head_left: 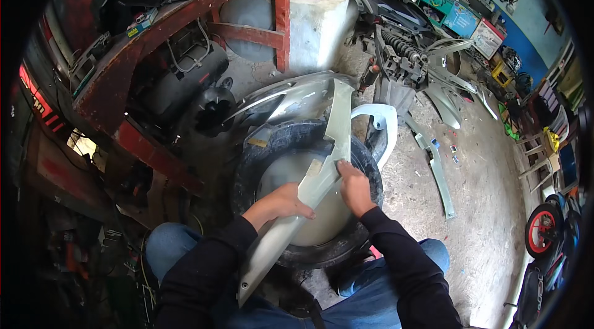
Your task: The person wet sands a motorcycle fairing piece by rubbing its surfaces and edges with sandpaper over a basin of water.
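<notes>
A long, pale grey-green plastic panel (281, 236) lies diagonally over a black tub (245, 180) of cloudy liquid (281, 177). My left hand (281, 203) grips the panel around its lower middle, thumb on the near side. Higher up, my right hand (354, 187) is closed at the panel's right edge; whether anything else is under its fingers is hidden. A small tan piece (258, 139) rests at the tub's back rim. Behind it is a glossy silver fairing (291, 97), with a white curved part (387, 137) at the right.
A red wooden workbench (247, 33) stands left over a black cylindrical tank (185, 81). Dismantled motorcycle parts (408, 51) lie behind. Another pale strip (440, 180) is on the concrete floor (476, 205). A small red-wheeled bike (541, 230) stands far right, below chairs and clutter.
</notes>
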A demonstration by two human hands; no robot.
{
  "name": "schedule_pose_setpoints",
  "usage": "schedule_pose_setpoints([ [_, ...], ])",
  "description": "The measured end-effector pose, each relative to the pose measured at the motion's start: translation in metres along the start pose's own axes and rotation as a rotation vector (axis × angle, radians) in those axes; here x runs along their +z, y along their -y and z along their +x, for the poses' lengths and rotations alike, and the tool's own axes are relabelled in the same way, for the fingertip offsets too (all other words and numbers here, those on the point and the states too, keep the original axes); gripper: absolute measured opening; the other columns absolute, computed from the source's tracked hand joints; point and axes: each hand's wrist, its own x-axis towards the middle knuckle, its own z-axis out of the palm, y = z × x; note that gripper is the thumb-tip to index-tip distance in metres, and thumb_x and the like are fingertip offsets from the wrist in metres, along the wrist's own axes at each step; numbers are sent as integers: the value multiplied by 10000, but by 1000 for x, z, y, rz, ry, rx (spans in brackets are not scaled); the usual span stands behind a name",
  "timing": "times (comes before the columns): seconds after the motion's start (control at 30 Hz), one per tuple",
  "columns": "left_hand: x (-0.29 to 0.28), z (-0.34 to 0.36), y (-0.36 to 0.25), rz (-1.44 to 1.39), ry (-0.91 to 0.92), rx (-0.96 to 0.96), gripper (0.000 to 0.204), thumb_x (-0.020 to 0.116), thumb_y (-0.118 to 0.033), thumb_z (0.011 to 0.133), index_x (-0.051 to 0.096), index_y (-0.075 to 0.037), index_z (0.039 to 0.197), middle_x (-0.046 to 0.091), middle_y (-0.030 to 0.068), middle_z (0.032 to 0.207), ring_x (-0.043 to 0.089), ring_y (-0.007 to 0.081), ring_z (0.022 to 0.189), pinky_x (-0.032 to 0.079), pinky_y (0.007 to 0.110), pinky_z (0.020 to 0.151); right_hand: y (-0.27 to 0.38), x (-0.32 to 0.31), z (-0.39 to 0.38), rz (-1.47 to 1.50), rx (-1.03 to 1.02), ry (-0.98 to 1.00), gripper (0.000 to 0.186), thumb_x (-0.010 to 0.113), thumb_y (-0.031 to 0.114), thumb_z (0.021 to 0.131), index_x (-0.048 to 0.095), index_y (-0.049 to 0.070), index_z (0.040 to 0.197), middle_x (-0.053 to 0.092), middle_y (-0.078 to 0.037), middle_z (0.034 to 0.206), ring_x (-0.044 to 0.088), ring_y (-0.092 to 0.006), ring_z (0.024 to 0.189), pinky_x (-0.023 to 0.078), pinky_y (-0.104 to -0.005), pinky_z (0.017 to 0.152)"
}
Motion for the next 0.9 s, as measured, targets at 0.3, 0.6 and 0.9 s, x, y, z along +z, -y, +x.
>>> schedule_pose_setpoints([
  [0.3, -2, -11, 12, -37, 35, -71, 543, 856, -103, 695, 659, 30, 1183, 718, 121, 1050, 652, 208, 1006, 500, 336, 888, 40, -11, -9, 140, 50, -41, 427, 571, -54, 800, 651, -37, 1219, 661, -251, 1235, 633, -391, 1183, 489, -465, 1043],
  [0.6, -4, -11, 5, -105, 58, -51, 476, 841, -68, 715, 671, 11, 1152, 718, 104, 1037, 656, 195, 969, 506, 331, 882, 70, -22, -15, -7, -247, -58, 487, 620, -7, 773, 611, -67, 1256, 633, -262, 1288, 629, -382, 1193, 479, -455, 1048],
  [0.9, -7, 2, 17, -133, 75, -1, 470, 827, -36, 723, 666, 14, 1162, 717, 100, 1043, 662, 194, 981, 514, 334, 882, 91, -35, -21, 79, -403, -5, 461, 603, 0, 785, 621, -82, 1239, 635, -269, 1285, 636, -369, 1185, 476, -453, 1044],
])
